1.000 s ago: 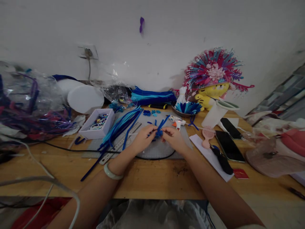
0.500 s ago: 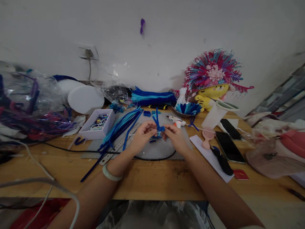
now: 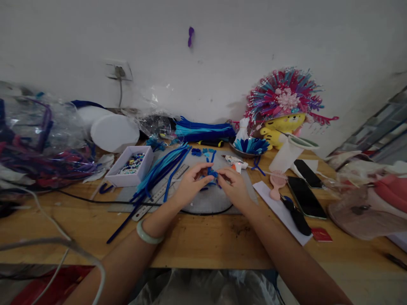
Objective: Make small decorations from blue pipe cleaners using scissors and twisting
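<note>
Between my hands, above the grey mat (image 3: 203, 205), is a blue pipe cleaner (image 3: 212, 171) bent into a small looped shape, with two ends sticking up. My left hand (image 3: 193, 180) pinches its left side between thumb and fingers. On the other side, my right hand (image 3: 233, 184) grips it with closed fingertips, which partly hide the shape. Loose blue pipe cleaners (image 3: 165, 169) lie left of my hands, across a metal ruler (image 3: 155, 201). Small blue curled pieces (image 3: 196, 151) rest on the mat just beyond.
A white box of beads (image 3: 129, 167) stands on the left. Behind are a pipe cleaner bundle (image 3: 203, 129) and a dish of blue pieces (image 3: 249, 148). A glue gun (image 3: 235, 162), pink brush (image 3: 277, 182) and phone (image 3: 307, 197) lie right. A black cable (image 3: 206, 214) crosses the front.
The blue pipe cleaner piece has turned and tipped in my fingers; its upright ends now stand farther apart. My right hand has shifted slightly, and both hands keep their hold.
</note>
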`<state>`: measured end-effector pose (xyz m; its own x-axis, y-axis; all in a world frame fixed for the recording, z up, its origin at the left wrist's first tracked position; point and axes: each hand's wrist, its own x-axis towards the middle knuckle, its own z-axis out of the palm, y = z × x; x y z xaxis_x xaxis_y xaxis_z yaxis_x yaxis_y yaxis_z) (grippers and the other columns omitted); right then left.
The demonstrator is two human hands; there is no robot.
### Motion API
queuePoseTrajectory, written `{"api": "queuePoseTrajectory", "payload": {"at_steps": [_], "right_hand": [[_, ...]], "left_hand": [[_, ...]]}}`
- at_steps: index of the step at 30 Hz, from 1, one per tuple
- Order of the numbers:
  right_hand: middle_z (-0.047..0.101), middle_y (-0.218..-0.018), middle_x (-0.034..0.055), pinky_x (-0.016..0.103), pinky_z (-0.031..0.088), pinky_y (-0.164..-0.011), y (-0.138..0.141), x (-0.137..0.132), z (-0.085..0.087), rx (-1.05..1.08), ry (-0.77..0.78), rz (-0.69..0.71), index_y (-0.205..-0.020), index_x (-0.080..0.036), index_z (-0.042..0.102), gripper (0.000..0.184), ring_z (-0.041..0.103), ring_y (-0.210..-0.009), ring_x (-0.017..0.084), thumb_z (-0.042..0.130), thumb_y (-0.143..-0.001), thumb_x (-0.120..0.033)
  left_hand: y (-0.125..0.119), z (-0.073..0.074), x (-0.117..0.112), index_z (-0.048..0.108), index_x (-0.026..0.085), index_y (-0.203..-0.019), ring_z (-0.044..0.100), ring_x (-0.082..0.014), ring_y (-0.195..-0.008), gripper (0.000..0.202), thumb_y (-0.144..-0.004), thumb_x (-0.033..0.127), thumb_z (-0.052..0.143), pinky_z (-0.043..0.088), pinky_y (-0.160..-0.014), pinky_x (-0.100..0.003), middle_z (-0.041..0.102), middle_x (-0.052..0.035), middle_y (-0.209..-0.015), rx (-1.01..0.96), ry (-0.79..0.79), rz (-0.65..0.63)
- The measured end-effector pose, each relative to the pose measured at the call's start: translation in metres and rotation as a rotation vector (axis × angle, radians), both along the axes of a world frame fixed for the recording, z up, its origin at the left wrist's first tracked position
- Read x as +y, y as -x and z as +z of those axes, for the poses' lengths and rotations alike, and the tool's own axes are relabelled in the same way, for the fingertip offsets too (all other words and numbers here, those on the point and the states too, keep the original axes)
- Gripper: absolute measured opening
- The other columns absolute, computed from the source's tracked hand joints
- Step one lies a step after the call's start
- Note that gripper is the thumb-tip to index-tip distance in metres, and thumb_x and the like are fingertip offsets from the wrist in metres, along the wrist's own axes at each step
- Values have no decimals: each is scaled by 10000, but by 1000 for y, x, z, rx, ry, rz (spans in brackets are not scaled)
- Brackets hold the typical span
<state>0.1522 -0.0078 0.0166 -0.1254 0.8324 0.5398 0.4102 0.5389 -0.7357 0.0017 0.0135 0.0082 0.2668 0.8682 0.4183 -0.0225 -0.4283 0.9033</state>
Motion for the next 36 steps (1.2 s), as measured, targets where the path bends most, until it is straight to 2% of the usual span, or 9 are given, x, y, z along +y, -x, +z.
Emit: {"api": "queuePoseTrajectory", "payload": {"at_steps": [4, 8, 12, 16, 18, 21, 27, 32, 36], "right_hand": [[560, -769, 34, 275, 429, -649, -3, -2, 5, -91, -123, 13, -797, -198, 603, 172, 520, -701, 133, 436, -764, -174], [531, -895, 53, 283, 431, -671, -3, -3, 6, -148, -113, 7, -792, -220, 601, 157, 508, -818, 155, 460, -739, -176], [494, -938, 54, 328, 408, -765, 1, -5, 6, -168, -97, -38, -759, -216, 595, 124, 485, -892, 177, 485, -707, -192], [500, -877, 44, 371, 341, -861, 6, -4, 2, -198, -31, -128, -701, -210, 595, 112, 460, -923, 191, 484, -703, -205], [516, -833, 36, 363, 348, -841, 7, -2, -1, -178, 63, -134, -665, -202, 579, 129, 472, -890, 184, 467, -724, -226], [526, -706, 5, 305, 394, -732, 7, 3, -5, -87, 232, -39, -630, -191, 531, 182, 505, -749, 146, 435, -762, -271], [479, -634, -51, 207, 361, -412, 12, 5, -13, 176, 492, 4, -818, -205, 481, 160, 446, -438, 76, 450, -753, -348], [529, -709, -23, 191, 352, -418, 11, 3, -16, 96, 337, 13, -817, -208, 510, 128, 471, -495, 78, 489, -734, -303], [501, -587, -33, 209, 365, -435, 7, 5, -15, 78, 303, -63, -771, -213, 523, 104, 458, -481, 98, 505, -714, -299]], "left_hand": [[3, 6, -3, 597, 189, -1007, 503, -159, -902, 311, -707, 272, 600, 397, -829, -305, 559, -55, -961, 107, -85, -37], [4, 9, -4, 612, 191, -1006, 505, -179, -951, 317, -709, 302, 590, 389, -848, -312, 579, -64, -991, 87, -9, -91], [3, 6, -1, 628, 168, -974, 538, -153, -785, 333, -729, 376, 544, 425, -713, -282, 611, -66, -931, -5, 188, -167], [0, 5, 1, 649, 132, -790, 491, -109, -584, 343, -736, 433, 496, 388, -587, -243, 595, -21, -667, 20, 299, -133], [-1, 5, 2, 617, 134, -652, 470, -106, -532, 364, -748, 447, 459, 364, -549, -235, 544, 3, -553, 96, 326, -66], [-2, 3, 3, 529, 153, -512, 451, -105, -470, 420, -771, 457, 398, 341, -514, -237, 497, 14, -465, 193, 371, 14], [-4, -2, 5, 485, 171, -450, 396, -86, -366, 463, -780, 471, 364, 296, -440, -229, 456, 24, -379, 178, 529, -13], [-6, -3, 2, 482, 177, -494, 363, -80, -338, 398, -771, 450, 396, 261, -390, -220, 438, 38, -372, 48, 650, -98], [-5, 2, 1, 500, 176, -594, 404, -85, -392, 257, -748, 376, 448, 318, -428, -215, 433, 54, -410, 11, 521, -47]]}}
